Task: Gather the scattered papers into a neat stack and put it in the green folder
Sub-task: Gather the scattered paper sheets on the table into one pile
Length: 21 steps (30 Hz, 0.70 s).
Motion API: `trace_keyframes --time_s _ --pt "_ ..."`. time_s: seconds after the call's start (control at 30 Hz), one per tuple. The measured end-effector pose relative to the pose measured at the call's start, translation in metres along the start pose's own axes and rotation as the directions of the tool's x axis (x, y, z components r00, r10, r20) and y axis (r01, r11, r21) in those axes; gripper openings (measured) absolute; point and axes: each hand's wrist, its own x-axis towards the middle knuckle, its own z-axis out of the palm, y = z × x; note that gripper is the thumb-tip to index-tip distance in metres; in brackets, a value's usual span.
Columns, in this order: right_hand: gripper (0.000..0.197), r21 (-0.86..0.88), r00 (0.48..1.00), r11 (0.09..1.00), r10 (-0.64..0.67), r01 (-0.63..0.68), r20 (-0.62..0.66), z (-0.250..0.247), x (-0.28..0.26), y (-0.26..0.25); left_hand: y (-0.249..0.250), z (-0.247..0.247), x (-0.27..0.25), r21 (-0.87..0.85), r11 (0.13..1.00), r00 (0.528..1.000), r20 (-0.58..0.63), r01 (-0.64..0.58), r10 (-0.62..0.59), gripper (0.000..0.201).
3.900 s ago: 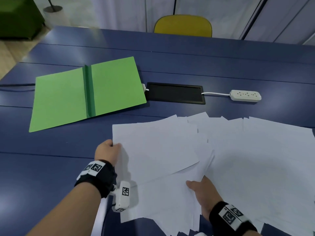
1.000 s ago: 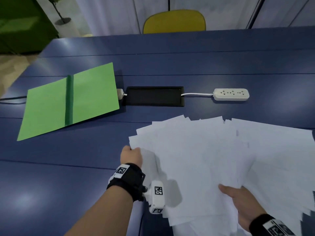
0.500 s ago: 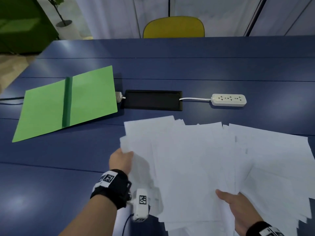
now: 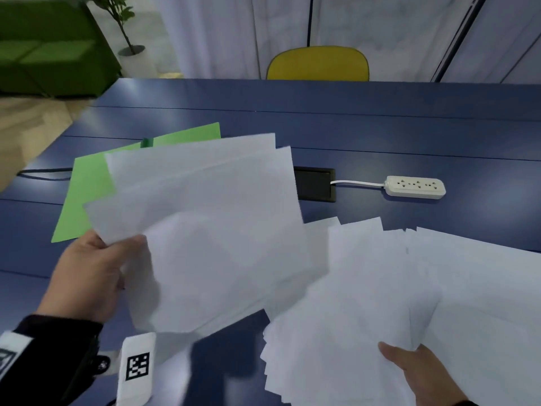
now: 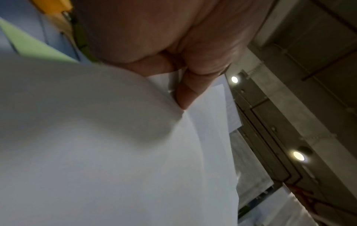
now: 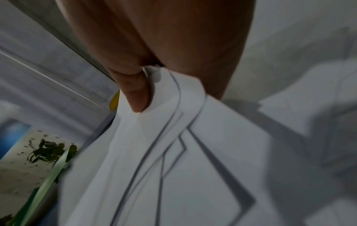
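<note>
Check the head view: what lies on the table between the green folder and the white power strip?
In the head view, a black panel set in the table lies between the green folder and the power strip; held papers cover its left end.

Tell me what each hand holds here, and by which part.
Left hand pinches a lifted sheaf of papers at its near-left corner. Right hand grips the fanned papers by their near edge.

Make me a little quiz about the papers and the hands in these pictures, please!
1. True or false: the green folder lies shut.
2. Which hand lifts a bunch of papers off the table?
A. left hand
B. right hand
3. What white thing lies beyond the fanned papers that the right hand holds?

Key
1. False, it lies open.
2. A
3. The power strip.
</note>
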Motion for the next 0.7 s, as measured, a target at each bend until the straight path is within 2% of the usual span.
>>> trace_keyframes --time_s 0.03,0.1,0.17,0.23,0.3,0.33,0.37,0.4,0.43,0.47,0.53,0.57,0.63,0.7 --pt "0.023 -0.007 1.000 1.000 0.019 -0.019 0.015 0.004 0.001 0.001 -0.007 -0.005 0.005 -0.046 0.998 0.999 0.007 0.041 -0.041 0.009" --pt "0.024 -0.008 0.998 1.000 0.022 -0.022 0.054 0.014 -0.006 -0.001 -0.025 -0.008 0.011 -0.120 0.987 0.993 0.041 0.111 -0.107 0.028" --pt "0.025 -0.012 0.995 1.000 0.029 -0.028 0.094 0.023 -0.010 -0.001 -0.043 0.004 0.008 -0.170 0.966 0.978 0.113 0.195 -0.178 0.031" --pt "0.033 0.003 0.992 1.000 0.011 -0.012 0.124 0.031 -0.013 -0.001 -0.060 0.026 -0.004 -0.130 0.949 0.943 0.211 0.288 -0.258 0.022" --pt "0.042 0.027 0.986 1.000 -0.004 -0.001 0.168 0.036 -0.018 -0.001 -0.076 0.054 -0.022 -0.042 0.930 0.897 0.284 0.366 -0.340 0.022" --pt "0.042 0.032 0.986 0.999 -0.007 0.002 0.168 0.038 -0.021 -0.001 -0.086 0.068 -0.030 0.017 0.922 0.879 0.298 0.386 -0.374 0.020" --pt "0.035 0.035 0.988 0.999 -0.014 0.009 0.154 0.038 -0.024 -0.001 -0.095 0.081 -0.037 0.078 0.917 0.869 0.296 0.391 -0.396 0.017" --pt "0.015 0.023 0.991 1.000 0.001 -0.004 0.133 0.039 -0.026 -0.001 -0.106 0.092 -0.041 0.159 0.913 0.870 0.279 0.376 -0.407 0.019" --pt "0.010 -0.003 0.992 1.000 0.006 -0.006 0.125 0.037 -0.025 0.002 -0.117 0.102 -0.043 0.232 0.913 0.878 0.273 0.336 -0.393 0.021" --pt "0.019 -0.047 0.992 0.998 0.044 -0.039 0.122 0.034 -0.023 0.006 -0.125 0.110 -0.042 0.313 0.906 0.891 0.264 0.284 -0.370 0.017" --pt "0.011 -0.096 0.986 0.992 0.095 -0.083 0.135 0.036 -0.024 0.004 -0.135 0.121 -0.039 0.497 0.849 0.925 0.209 0.179 -0.317 0.006" --pt "0.017 -0.096 0.985 0.991 0.103 -0.090 0.136 0.036 -0.024 0.006 -0.139 0.124 -0.036 0.574 0.808 0.945 0.172 0.134 -0.279 0.010" --pt "0.021 -0.074 0.982 0.991 0.123 -0.113 0.141 0.036 -0.025 0.007 -0.140 0.128 -0.032 0.625 0.773 0.966 0.114 0.112 -0.231 0.015" --pt "0.020 -0.049 0.974 0.990 0.137 -0.130 0.178 0.036 -0.029 0.006 -0.140 0.125 -0.032 0.541 0.820 0.972 0.025 0.185 -0.235 0.015"
